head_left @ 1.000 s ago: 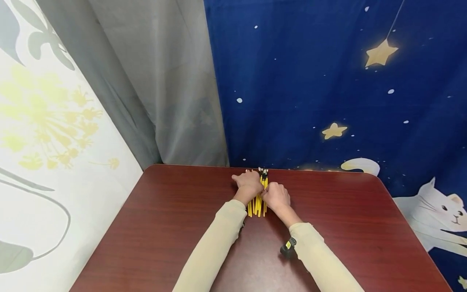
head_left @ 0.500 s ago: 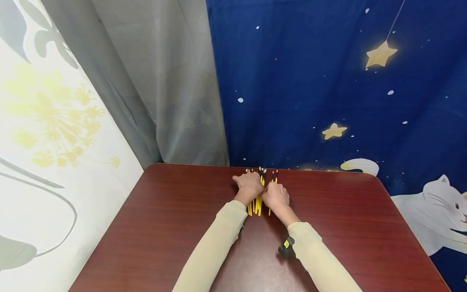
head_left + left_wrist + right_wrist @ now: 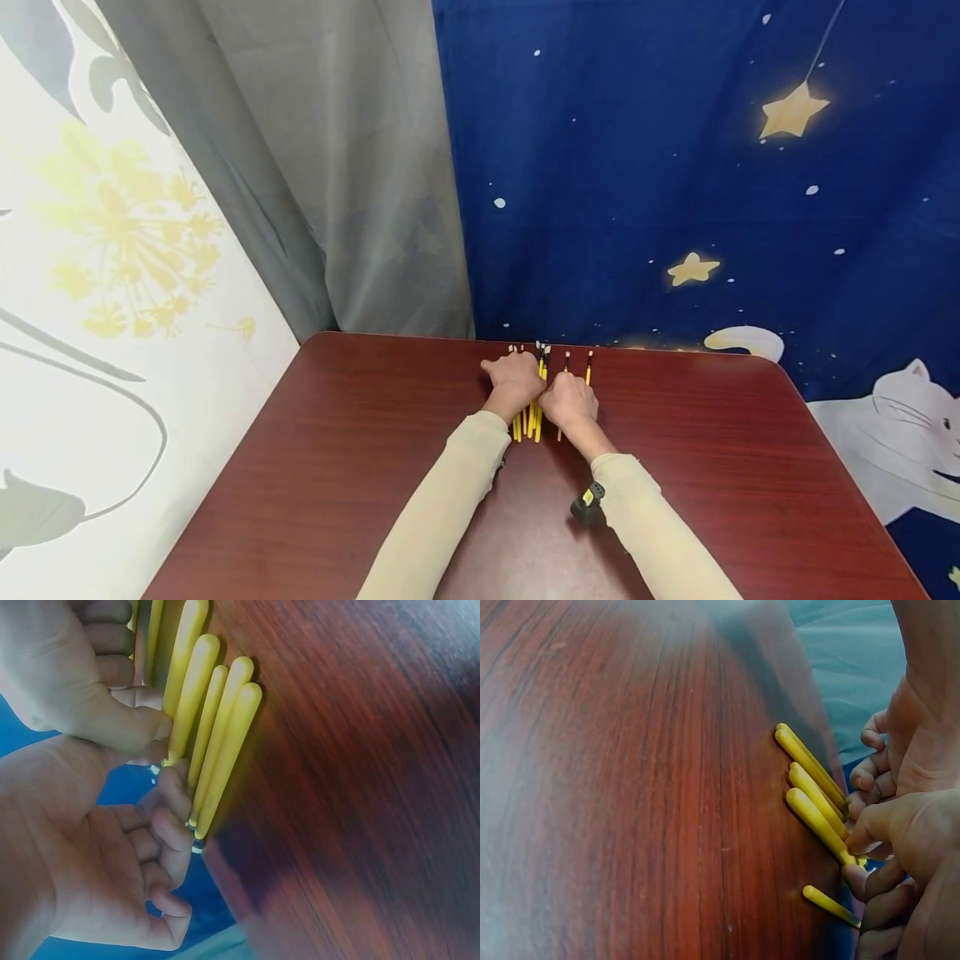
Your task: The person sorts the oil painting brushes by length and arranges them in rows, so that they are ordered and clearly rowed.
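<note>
A bunch of yellow-handled paintbrushes (image 3: 534,421) with black necks and pale tips lies near the table's far edge. My left hand (image 3: 516,377) rests over the bunch; in the left wrist view its loosely curled fingers (image 3: 169,836) touch the brushes, and its thumb is hidden. My right hand (image 3: 570,398) is close beside it, its thumb and forefinger pinching a paintbrush (image 3: 816,820) in the right wrist view. The pinched part is partly hidden by the fingers. One paintbrush passes under the right hand, and another paintbrush (image 3: 588,367) lies just right of it.
The reddish-brown table (image 3: 360,467) extends on both sides of the hands. Behind it hang a grey curtain (image 3: 390,208) and a blue star-print curtain (image 3: 600,183). A small black camera (image 3: 587,504) sits at the right wrist.
Two paintbrushes on the right have come away from the bunch and moved further right. The left hand stays over the bunch; the right hand stays beside it.
</note>
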Action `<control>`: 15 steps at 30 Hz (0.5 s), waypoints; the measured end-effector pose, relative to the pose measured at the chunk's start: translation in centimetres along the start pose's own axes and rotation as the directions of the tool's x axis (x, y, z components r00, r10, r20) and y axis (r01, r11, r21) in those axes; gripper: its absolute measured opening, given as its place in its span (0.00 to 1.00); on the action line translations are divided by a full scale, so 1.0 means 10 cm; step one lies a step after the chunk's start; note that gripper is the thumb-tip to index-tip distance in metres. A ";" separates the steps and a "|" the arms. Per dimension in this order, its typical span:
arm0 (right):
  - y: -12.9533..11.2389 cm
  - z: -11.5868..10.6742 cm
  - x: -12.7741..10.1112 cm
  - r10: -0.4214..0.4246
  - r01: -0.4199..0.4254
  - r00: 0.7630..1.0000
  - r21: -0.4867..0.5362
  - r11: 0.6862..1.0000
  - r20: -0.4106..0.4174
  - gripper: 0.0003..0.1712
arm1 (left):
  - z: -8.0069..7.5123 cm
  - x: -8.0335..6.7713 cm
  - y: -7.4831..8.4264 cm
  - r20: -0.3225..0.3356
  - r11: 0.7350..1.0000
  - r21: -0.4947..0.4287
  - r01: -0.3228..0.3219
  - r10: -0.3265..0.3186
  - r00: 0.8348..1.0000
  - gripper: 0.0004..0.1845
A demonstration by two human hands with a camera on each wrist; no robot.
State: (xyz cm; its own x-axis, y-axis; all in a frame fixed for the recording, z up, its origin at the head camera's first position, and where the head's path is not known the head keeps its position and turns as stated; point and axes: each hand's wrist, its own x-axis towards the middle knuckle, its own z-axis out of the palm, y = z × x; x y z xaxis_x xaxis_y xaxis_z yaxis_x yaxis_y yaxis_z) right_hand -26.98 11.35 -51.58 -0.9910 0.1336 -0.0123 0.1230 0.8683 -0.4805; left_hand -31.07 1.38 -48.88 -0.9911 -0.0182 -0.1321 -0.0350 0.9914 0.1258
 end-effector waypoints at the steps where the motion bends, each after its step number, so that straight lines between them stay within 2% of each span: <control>1: 0.00 0.01 0.00 0.006 -0.006 1.000 -0.001 1.000 -0.001 0.17 | 0.01 0.00 0.00 -0.003 1.000 -0.002 -0.003 0.003 1.000 0.14; 6: 0.02 0.02 0.00 0.036 -0.036 0.999 -0.005 0.999 -0.004 0.17 | 0.01 -0.03 -0.01 -0.007 1.000 0.004 -0.015 0.015 1.000 0.16; 15: -0.01 0.01 -0.02 0.038 -0.038 0.999 -0.032 0.999 -0.017 0.22 | 0.00 0.02 -0.04 0.053 0.999 -0.013 -0.041 0.042 0.998 0.22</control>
State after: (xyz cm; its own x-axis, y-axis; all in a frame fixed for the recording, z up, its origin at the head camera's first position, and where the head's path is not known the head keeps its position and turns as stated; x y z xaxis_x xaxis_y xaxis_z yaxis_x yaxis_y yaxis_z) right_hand -26.84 11.21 -51.66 -0.9845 0.1746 -0.0151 0.1625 0.8775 -0.4512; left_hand -31.24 0.97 -48.91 -0.9835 0.0303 -0.1782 0.0045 0.9896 0.1436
